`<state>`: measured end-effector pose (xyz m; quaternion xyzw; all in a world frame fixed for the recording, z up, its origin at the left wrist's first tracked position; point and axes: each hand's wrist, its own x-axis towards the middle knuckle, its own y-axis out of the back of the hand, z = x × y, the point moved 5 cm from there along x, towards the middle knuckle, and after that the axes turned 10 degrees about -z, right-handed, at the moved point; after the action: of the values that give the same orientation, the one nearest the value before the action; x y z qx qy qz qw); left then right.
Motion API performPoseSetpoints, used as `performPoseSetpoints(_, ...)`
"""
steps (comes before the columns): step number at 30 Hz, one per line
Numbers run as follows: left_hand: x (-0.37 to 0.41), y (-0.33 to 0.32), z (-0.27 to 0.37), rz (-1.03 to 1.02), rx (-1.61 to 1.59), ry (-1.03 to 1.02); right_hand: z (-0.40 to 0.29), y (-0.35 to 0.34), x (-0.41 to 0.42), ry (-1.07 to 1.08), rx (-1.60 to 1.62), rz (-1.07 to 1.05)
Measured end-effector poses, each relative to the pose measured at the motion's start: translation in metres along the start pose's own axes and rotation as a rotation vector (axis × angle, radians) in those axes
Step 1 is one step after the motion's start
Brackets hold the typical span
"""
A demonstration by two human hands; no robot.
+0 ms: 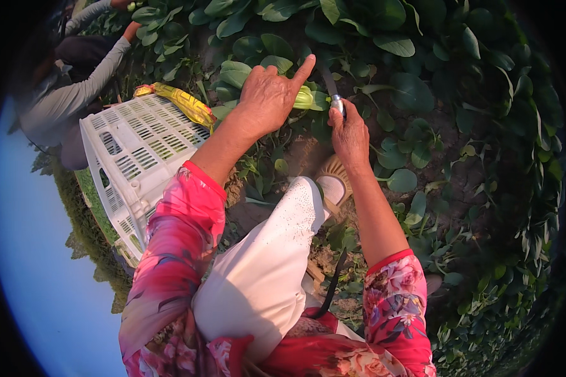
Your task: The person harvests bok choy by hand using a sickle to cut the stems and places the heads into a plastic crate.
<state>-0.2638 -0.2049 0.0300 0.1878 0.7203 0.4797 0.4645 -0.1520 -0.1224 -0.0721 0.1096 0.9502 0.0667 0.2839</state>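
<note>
My left hand (270, 96) is closed over a head of bok choy (304, 98), its index finger stretched out past the plant. The pale green stalk base shows to the right of the hand, and dark leaves spread out on its left. In my right hand (350, 134) is a knife (330, 85), gripped by its shiny handle with the blade pointing away from me. The handle end of the blade is close to the stalk base; whether they touch, I cannot tell. The blade's tip is lost in shadow among the leaves.
A white slatted plastic crate (137, 146) stands at my left, with a yellow printed plastic bag (181, 101) on it. Beyond it another person (70, 94) reaches into the greens. Leafy plants (396, 28) grow ahead and to the right. My shoe (335, 181) rests on bare soil.
</note>
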Motion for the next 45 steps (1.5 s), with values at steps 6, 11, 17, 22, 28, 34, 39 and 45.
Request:
performPoseSetpoints(6, 0.003, -0.071, -0.058, -0.253, -0.063, 0.249, -0.007, -0.030, 0.006, -0.039, -0.072, -0.064)
performPoseSetpoints(11, -0.012, -0.080, -0.052, -0.194, -0.077, 0.251, -0.005, -0.031, 0.005, 0.015, -0.170, -0.009)
performPoseSetpoints(17, -0.026, -0.093, -0.043, 0.039, -0.083, 0.283, -0.006, -0.037, 0.004, 0.048, -0.315, 0.016)
performPoseSetpoints(22, -0.030, -0.106, -0.044, 0.089, -0.133, 0.300, -0.009, -0.041, 0.007, 0.055, -0.385, 0.002)
performPoseSetpoints(28, -0.034, -0.115, -0.046, 0.106, -0.166, 0.306, -0.008, -0.045, 0.014, -0.020, -0.409, -0.137)
performPoseSetpoints(34, -0.048, -0.122, -0.047, 0.075, -0.236, 0.440, 0.008, -0.050, -0.012, -0.011, -0.374, -0.049)
performPoseSetpoints(39, -0.050, -0.060, -0.008, 0.424, -0.327, 0.220, 0.016, 0.008, -0.037, 0.081, 0.452, 0.214)
performPoseSetpoints(45, -0.012, 0.012, 0.101, 0.354, -0.647, -0.350, -0.034, 0.109, -0.063, 0.415, 0.941, 0.420)
